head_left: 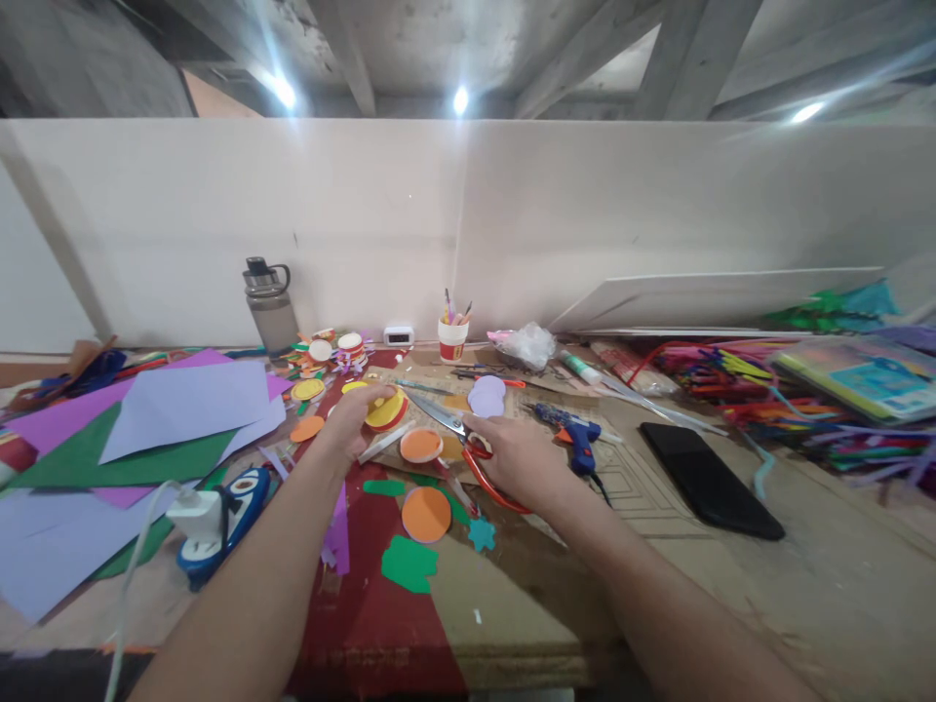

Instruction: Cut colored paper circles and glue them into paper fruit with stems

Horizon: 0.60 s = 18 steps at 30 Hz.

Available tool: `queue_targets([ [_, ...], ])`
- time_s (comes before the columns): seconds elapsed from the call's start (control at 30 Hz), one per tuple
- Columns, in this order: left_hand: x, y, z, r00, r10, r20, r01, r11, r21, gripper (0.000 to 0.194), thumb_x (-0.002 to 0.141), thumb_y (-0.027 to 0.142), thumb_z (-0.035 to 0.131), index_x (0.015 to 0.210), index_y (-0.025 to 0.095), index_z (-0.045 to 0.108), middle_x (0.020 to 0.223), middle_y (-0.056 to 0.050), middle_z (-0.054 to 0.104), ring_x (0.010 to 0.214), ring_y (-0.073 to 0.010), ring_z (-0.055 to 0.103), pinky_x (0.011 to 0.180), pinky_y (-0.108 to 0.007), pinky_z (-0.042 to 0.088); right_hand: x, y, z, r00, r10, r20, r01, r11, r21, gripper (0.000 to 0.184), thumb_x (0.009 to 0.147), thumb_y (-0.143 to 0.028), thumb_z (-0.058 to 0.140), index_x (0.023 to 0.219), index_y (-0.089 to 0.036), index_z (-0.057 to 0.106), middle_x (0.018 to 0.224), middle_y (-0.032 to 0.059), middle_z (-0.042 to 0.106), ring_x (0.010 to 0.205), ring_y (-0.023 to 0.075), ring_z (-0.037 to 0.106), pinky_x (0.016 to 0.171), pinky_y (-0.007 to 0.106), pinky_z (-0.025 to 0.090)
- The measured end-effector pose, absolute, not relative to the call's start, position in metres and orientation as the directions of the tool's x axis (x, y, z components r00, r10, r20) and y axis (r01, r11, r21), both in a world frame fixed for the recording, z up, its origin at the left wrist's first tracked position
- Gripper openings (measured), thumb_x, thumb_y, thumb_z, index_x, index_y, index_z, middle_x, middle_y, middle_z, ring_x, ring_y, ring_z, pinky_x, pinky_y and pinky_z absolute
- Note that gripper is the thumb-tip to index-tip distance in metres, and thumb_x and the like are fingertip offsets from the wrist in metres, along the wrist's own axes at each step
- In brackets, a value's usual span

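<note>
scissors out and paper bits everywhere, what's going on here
A person's right hand holds red-handled scissors pointing toward the left hand, which is at a yellow disc; whether it grips that is unclear. An orange disc and green paper piece lie nearer the camera, with a blue glue gun to the right.

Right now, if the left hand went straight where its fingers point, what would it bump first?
Probably the scissors, whose tips lie just ahead of the left hand, though depth is unclear.

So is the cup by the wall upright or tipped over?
Upright: the cup stands rim uppermost, with slim tools poking up out of it.
</note>
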<state>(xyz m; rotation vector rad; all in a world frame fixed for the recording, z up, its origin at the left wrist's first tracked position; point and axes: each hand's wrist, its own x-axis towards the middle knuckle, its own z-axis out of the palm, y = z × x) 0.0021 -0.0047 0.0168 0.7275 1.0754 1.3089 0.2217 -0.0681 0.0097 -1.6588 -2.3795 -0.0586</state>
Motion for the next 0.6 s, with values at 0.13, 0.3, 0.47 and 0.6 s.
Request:
queue_targets([
  [0.13,0.001,-0.003,0.015,-0.087,0.983,-0.16,-0.371,0.117,0.921,0.015,0.055,0.011,0.069,0.069,0.011,0.064,0.062,-0.002,0.066,0.053,-0.0139,0.061,0.048,-0.024,0.05,0.222,-0.065,0.006,-0.302,0.93,0.212,0.93,0.336,-0.151,0.043,0.087,-0.026,0.048,0.129,-0.029,0.056,0.109,0.0087,0.07,0.092,0.023,0.064,0.07,0.029,0.042],
  [0.3,0.002,-0.005,0.017,-0.082,0.986,-0.143,-0.392,0.1,0.915,0.016,0.055,0.014,0.071,0.07,0.012,0.066,0.066,-0.002,0.068,0.057,-0.0124,0.061,0.049,-0.021,0.048,0.227,-0.054,-0.007,-0.243,0.944,0.222,0.916,0.299,-0.267,0.036,0.087,-0.026,0.048,0.12,-0.026,0.062,0.095,0.0089,0.071,0.083,0.022,0.066,0.063,0.026,0.039],
  [0.47,0.005,-0.009,0.021,-0.016,0.998,-0.053,-0.372,0.043,0.927,0.022,0.053,0.017,0.076,0.073,0.011,0.068,0.066,-0.002,0.067,0.057,-0.0122,0.06,0.052,-0.021,0.047,0.229,-0.049,-0.012,-0.239,0.938,0.251,0.887,0.316,-0.337,0.033,0.085,-0.023,0.05,0.115,-0.023,0.065,0.092,0.0089,0.071,0.081,0.0213,0.065,0.062,0.025,0.039],
  [0.6,0.005,-0.005,0.017,-0.002,1.0,0.012,-0.365,-0.012,0.931,0.026,0.054,0.019,0.077,0.078,0.012,0.068,0.068,-0.001,0.066,0.058,-0.0112,0.059,0.053,-0.02,0.047,0.229,-0.049,-0.01,-0.201,0.939,0.279,0.873,0.3,-0.383,0.036,0.084,-0.02,0.049,0.117,-0.023,0.063,0.094,0.0085,0.071,0.079,0.0202,0.065,0.062,0.024,0.039],
])
